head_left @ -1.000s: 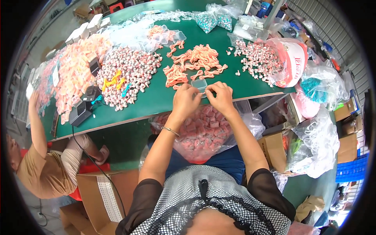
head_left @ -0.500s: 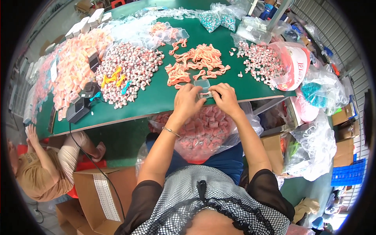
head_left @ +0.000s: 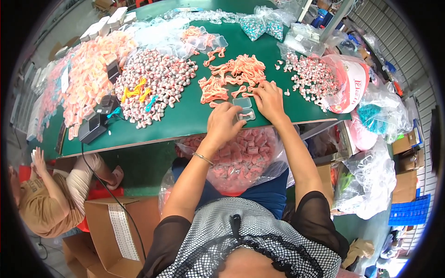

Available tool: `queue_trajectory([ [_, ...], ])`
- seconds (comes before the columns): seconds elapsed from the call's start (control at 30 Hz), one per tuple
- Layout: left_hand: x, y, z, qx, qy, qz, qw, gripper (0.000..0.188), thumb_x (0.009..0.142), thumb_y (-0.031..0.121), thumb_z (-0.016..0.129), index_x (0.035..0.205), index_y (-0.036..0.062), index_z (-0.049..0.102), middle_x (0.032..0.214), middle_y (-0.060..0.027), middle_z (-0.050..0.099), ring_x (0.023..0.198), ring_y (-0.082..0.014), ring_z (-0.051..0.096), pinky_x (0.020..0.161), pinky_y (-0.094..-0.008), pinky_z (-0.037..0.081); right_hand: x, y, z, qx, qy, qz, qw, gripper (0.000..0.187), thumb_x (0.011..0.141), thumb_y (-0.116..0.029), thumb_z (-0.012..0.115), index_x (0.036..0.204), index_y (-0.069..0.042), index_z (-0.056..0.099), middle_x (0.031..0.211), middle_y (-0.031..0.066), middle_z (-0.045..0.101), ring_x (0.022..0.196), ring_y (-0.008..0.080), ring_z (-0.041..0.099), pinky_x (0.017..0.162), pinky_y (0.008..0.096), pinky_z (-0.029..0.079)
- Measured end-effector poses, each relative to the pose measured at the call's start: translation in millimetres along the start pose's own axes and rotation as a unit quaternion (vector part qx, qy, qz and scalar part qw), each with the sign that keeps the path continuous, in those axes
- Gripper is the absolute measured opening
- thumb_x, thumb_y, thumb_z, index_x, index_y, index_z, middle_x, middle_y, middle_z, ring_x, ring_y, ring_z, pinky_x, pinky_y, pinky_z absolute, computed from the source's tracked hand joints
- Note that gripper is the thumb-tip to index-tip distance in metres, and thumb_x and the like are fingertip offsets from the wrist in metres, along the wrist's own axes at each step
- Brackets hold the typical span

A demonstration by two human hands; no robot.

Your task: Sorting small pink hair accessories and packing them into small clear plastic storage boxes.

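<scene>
A small clear plastic box (head_left: 246, 115) lies near the table's front edge with its lid (head_left: 242, 102) folded back. Inside it sits a small pink-and-grey piece. My left hand (head_left: 223, 123) grips the box's left side between thumb and fingers. Beyond the box, my right hand (head_left: 270, 101) has its fingers closed at the near right end of a heap of orange elastic cords (head_left: 241, 69). Its fingertips are on a cord bundle there, partly hidden by the hand.
Left lie a heap of pink-and-grey pieces (head_left: 155, 76), peach-coloured boxes (head_left: 88, 69) and a black device (head_left: 93, 128). More pieces (head_left: 308, 74) spill from a bag (head_left: 345, 83) at right. A bag of pink boxes (head_left: 243, 157) is below the table edge; another person (head_left: 46, 199) sits at left.
My right hand has left the box and moved up and right to the orange cords. The piece in the open box now shows more plainly. My left hand stays at the box.
</scene>
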State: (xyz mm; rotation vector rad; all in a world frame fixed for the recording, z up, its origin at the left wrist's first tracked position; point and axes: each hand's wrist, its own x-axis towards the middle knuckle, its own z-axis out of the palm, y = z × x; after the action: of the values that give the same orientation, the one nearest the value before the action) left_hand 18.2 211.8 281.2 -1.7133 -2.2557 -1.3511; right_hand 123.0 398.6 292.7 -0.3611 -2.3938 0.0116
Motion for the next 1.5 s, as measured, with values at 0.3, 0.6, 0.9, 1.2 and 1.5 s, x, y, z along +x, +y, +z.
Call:
queue_trajectory([
  [0.3,1.5,-4.3,2.7,-0.003,0.013,0.004,1.0,0.037,0.068,0.022,0.081,0.102,0.0104,0.068,0.1,-0.0071,0.061,0.096,-0.0289,0.06,0.08,-0.0403,0.049,-18.6,-15.6,-22.9,0.251,-0.054,0.051,0.965,0.011,0.082,-0.007,0.067,0.092,-0.005,0.065,0.087,0.0092,0.066,0.083,0.0279,0.063,0.07,0.0381,0.048],
  [0.6,2.7,0.3,1.9,-0.016,0.005,-0.037,0.999,0.053,0.068,0.021,0.081,0.115,0.009,0.06,0.098,-0.0079,0.063,0.095,-0.0286,0.061,0.082,-0.0402,0.049,-20.2,-23.8,-25.3,0.302,-0.101,0.052,0.947,0.008,0.083,-0.002,0.065,0.091,-0.003,0.066,0.088,0.0106,0.064,0.083,0.0276,0.063,0.074,0.0359,0.05],
  [0.9,1.1,-4.7,3.7,-0.003,0.032,0.019,0.999,0.047,0.068,0.02,0.08,0.11,0.009,0.062,0.098,-0.0081,0.062,0.095,-0.0299,0.061,0.081,-0.0406,0.049,-22.9,-25.0,-28.4,0.301,-0.094,0.055,0.947,0.012,0.085,-0.001,0.064,0.095,-0.003,0.068,0.092,0.0106,0.061,0.082,0.0269,0.063,0.071,0.0354,0.051],
  [1.2,1.4,2.1,-1.3,-0.028,0.012,-0.013,0.999,0.046,0.067,0.019,0.081,0.109,0.0075,0.063,0.102,-0.0094,0.062,0.102,-0.0306,0.059,0.088,-0.0417,0.047,-19.9,-23.8,-32.6,0.257,-0.133,0.0,0.957,0.013,0.083,0.0,0.066,0.095,-0.003,0.067,0.091,0.0113,0.062,0.085,0.0278,0.063,0.073,0.0357,0.05],
  [1.5,1.6,1.3,-0.7,-0.021,0.018,-0.002,1.0,0.044,0.067,0.018,0.08,0.106,0.0073,0.063,0.099,-0.0088,0.062,0.1,-0.0303,0.059,0.086,-0.0418,0.047,-21.3,-24.4,-27.0,0.263,-0.101,0.002,0.96,0.017,0.08,0.003,0.065,0.096,-0.003,0.067,0.094,0.0115,0.063,0.086,0.0284,0.062,0.076,0.0378,0.051],
])
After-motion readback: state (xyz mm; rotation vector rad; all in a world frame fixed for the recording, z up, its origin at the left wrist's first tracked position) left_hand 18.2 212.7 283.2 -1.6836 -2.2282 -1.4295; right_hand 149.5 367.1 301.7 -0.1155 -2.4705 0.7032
